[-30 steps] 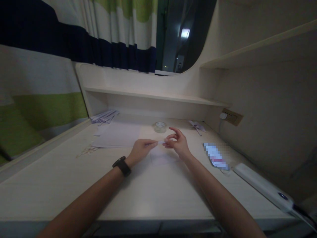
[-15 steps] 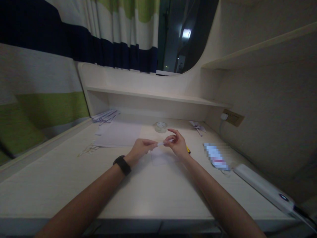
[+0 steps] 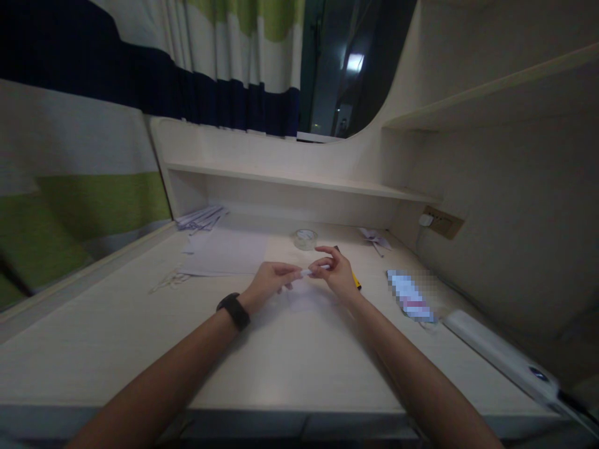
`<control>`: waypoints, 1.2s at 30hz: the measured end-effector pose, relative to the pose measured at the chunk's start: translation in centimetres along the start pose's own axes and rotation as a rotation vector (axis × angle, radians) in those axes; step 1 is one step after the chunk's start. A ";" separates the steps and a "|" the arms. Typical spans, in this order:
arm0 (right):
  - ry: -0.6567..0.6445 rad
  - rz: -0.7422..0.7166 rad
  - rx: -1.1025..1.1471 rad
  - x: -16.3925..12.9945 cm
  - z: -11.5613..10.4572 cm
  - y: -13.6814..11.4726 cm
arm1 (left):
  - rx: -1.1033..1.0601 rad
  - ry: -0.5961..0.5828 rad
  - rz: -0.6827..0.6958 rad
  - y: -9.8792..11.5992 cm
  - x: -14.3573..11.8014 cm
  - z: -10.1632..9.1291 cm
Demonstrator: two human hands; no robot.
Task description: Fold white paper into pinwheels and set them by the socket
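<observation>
White and slim, probably paper, the small piece (image 3: 306, 272) is right between my two hands, over the middle of the worktop (image 3: 299, 358). Left hand (image 3: 268, 282) first: thumb and forefinger closed on the near end, lower fingers curled loosely underneath. Right hand (image 3: 340, 279) now: thumb and fingertips pinched on the other end, forefinger lifted and bent, clear of the piece. And there's the change: over the last second my fingertips draw a shade nearer each other, and from behind my right hand a yellow-and-black tool (image 3: 357, 280) comes into view, lying just beside it, partly covered. Neither grip slips, so the piece stays under control at both ends, and I judge this to be fine fingertip work. A pale sheet (image 3: 304, 302) seems to lie below my hands; its edges are too faint to follow. Just beyond them, the roll of clear tape (image 3: 305, 240) holds its spot, white sheets (image 3: 229, 249) spread to the left, a folded paper pinwheel (image 3: 373, 237) lies to the right, the phone (image 3: 408, 296) nearer me.
</observation>
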State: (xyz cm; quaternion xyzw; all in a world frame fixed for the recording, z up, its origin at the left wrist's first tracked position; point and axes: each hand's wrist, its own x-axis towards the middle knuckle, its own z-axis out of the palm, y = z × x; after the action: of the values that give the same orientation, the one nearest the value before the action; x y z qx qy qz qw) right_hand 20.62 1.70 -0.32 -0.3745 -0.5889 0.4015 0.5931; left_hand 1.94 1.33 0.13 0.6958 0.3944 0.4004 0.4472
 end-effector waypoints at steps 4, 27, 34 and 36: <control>0.013 0.033 0.005 -0.1 0.1 -0.2 | 0.033 0.021 -0.015 -0.1 0.1 0.1; -0.164 -0.214 -0.342 0.0 -0.4 -0.2 | -0.107 -0.020 -0.138 -0.4 0.1 0.1; -0.135 -0.150 -0.354 -0.2 0.0 0.3 | -0.156 -0.052 -0.130 -0.8 0.1 0.1; -0.110 -0.137 -0.352 -0.2 0.1 0.4 | -0.149 -0.053 -0.132 -0.8 0.1 0.2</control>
State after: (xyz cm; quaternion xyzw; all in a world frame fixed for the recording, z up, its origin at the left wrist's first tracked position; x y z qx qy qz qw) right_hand 20.51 1.65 -0.77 -0.4090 -0.7055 0.2708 0.5115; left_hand 1.96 1.58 -0.63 0.6435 0.3966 0.3796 0.5334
